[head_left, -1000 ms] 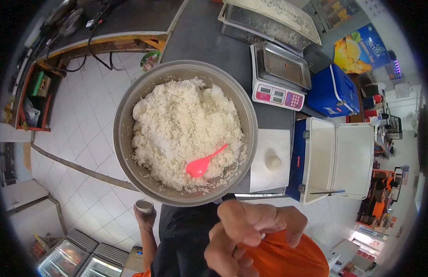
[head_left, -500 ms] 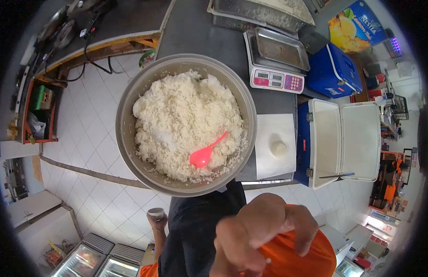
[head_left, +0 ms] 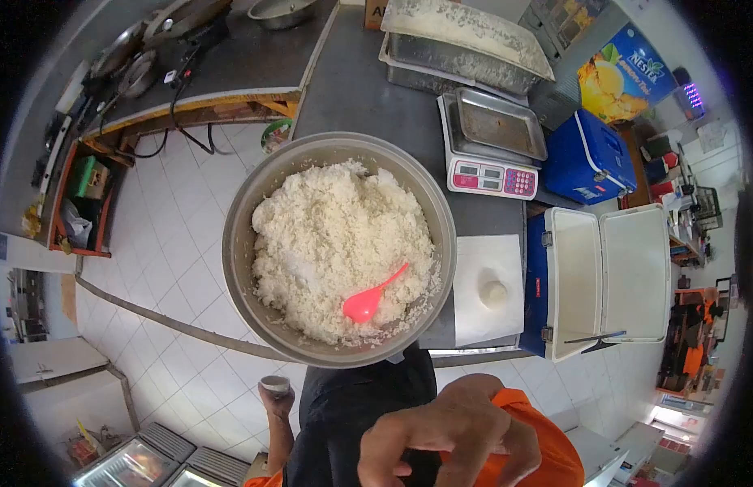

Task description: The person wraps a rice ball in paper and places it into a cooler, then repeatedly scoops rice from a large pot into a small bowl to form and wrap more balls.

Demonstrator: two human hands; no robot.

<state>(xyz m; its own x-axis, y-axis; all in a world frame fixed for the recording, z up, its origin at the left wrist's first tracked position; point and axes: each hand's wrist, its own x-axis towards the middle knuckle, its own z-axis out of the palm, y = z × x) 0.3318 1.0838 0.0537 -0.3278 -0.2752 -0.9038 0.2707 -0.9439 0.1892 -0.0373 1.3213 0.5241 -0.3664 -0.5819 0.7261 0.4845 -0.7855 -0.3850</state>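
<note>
Down at the lower left, my left hand [head_left: 277,403] grips a small whitish bowl [head_left: 274,382]; what is inside it cannot be made out. My right hand [head_left: 449,430] is raised near the camera in front of my orange shirt, fingers bent and apart, with nothing visible in them. Ahead of me is a big round metal pot [head_left: 237,272] heaped with cooked white rice [head_left: 336,227]. A pink plastic spoon [head_left: 363,306] lies on the rice. To the pot's right, a small rounded mound of rice [head_left: 494,295] sits on a white paper sheet [head_left: 478,328].
A digital scale [head_left: 482,178] carrying a metal tray [head_left: 500,122] stands behind the paper, near rice-crusted metal pans [head_left: 466,45]. On the right are an open blue-and-white cooler [head_left: 573,280] and a closed blue cooler [head_left: 589,158]. Pans rest on the counter [head_left: 230,69] at the upper left.
My view has tilted, so the pot and counter appear lower. My right hand has swung slightly left and down in view, its fingers drooping more. The left hand still grips the bowl.
</note>
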